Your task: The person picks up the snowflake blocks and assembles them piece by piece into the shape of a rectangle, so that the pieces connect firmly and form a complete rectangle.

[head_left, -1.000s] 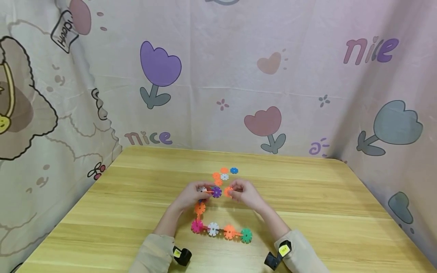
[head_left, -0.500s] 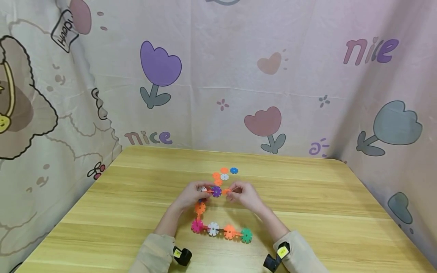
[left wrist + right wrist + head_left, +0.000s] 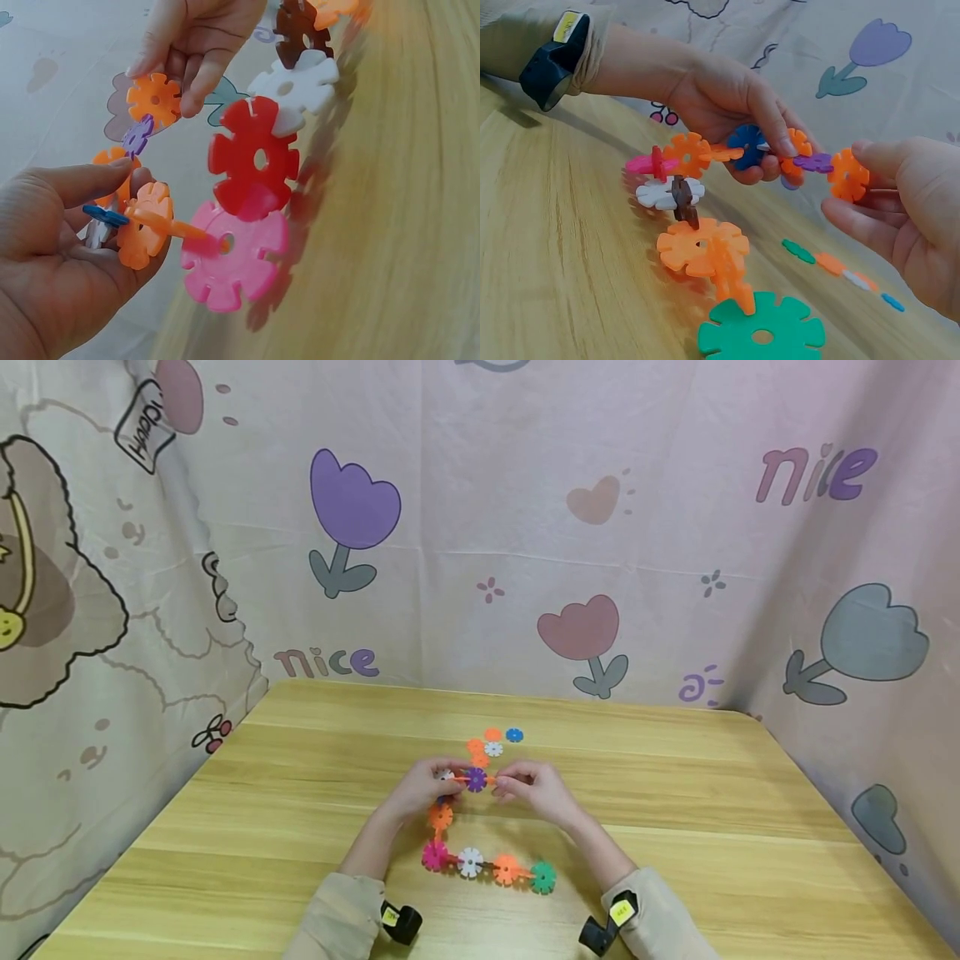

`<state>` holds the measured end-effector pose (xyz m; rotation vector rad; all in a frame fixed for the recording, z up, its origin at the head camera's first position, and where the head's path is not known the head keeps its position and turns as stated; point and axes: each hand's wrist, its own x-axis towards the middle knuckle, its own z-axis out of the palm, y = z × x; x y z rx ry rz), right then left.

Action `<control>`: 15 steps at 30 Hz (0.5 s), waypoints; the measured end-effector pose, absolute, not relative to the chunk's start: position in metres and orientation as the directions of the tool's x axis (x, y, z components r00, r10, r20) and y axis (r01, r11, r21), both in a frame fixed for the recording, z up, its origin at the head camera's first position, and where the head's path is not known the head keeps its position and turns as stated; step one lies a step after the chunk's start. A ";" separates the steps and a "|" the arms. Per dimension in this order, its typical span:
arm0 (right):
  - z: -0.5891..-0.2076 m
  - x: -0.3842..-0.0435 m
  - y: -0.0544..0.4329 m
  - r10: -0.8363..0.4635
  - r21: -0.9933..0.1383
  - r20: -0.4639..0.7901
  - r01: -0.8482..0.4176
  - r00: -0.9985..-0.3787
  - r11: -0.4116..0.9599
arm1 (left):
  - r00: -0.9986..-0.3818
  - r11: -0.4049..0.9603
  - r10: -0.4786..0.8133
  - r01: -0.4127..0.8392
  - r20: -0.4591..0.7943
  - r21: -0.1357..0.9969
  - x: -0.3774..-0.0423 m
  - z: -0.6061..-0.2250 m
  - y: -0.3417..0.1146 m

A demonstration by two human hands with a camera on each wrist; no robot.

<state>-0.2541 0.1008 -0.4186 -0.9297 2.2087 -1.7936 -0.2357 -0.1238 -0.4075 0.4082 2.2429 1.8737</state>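
A chain of slotted plastic snowflake discs bends across the table and up into my left hand [image 3: 420, 789]. That hand's thumb and fingers pinch an orange disc [image 3: 798, 142] beside the purple disc [image 3: 476, 779] at the chain's raised end. My right hand [image 3: 542, 789] pinches another orange disc [image 3: 847, 176] by its outer edge, its inner edge right at the purple one. Part of a white disc [image 3: 446, 776] shows behind my left fingers. Lower in the chain come a pink disc [image 3: 232, 274], a red disc [image 3: 251, 157], a brown disc [image 3: 683, 201] and a green end disc [image 3: 731, 330].
Beyond my hands several loose discs lie on the wooden table [image 3: 675, 793], among them a blue disc [image 3: 514, 735], a white disc [image 3: 493, 749] and an orange disc [image 3: 492, 735]. A printed curtain [image 3: 465, 527] hangs behind the table's far edge.
My right hand has turned its orange disc edge-on and brought it left, from apart to right against the purple disc. My left hand has stayed nearly still.
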 end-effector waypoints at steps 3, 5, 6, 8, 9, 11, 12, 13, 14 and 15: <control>-0.419 -0.255 0.103 -0.531 -0.950 0.214 -0.302 -0.820 0.083 | -0.941 0.178 0.337 0.093 0.028 0.980 -0.235 -0.406 -0.123; -0.419 -0.255 0.103 -0.518 -0.965 0.165 -0.245 -0.839 0.089 | -0.940 0.192 0.341 0.094 0.023 0.977 -0.234 -0.406 -0.123; -0.420 -0.255 0.102 -0.515 -0.971 0.145 -0.222 -0.845 0.092 | -0.940 0.197 0.342 0.091 0.018 0.976 -0.234 -0.406 -0.122; -0.420 -0.254 0.101 -0.519 -0.982 0.108 -0.171 -0.848 0.075 | -0.938 0.202 0.347 0.089 0.014 0.975 -0.234 -0.406 -0.121; -0.421 -0.255 0.101 -0.524 -0.987 0.099 -0.152 -0.846 0.059 | -0.936 0.201 0.351 0.090 0.014 0.975 -0.233 -0.407 -0.121; -0.422 -0.256 0.100 -0.535 -0.992 0.090 -0.126 -0.840 0.031 | -0.934 0.201 0.357 0.092 0.015 0.975 -0.234 -0.408 -0.120; -0.423 -0.256 0.100 -0.541 -0.993 0.085 -0.114 -0.837 0.021 | -0.933 0.200 0.360 0.094 0.016 0.975 -0.234 -0.409 -0.120; -0.424 -0.257 0.100 -0.545 -0.995 0.078 -0.101 -0.835 0.012 | -0.932 0.198 0.362 0.097 0.019 0.975 -0.234 -0.409 -0.120; -0.424 -0.257 0.100 -0.548 -0.996 0.073 -0.091 -0.834 0.006 | -0.931 0.196 0.365 0.101 0.023 0.975 -0.234 -0.409 -0.119; -0.424 -0.257 0.100 -0.549 -0.996 0.068 -0.086 -0.833 0.007 | -0.930 0.193 0.367 0.104 0.026 0.976 -0.235 -0.410 -0.119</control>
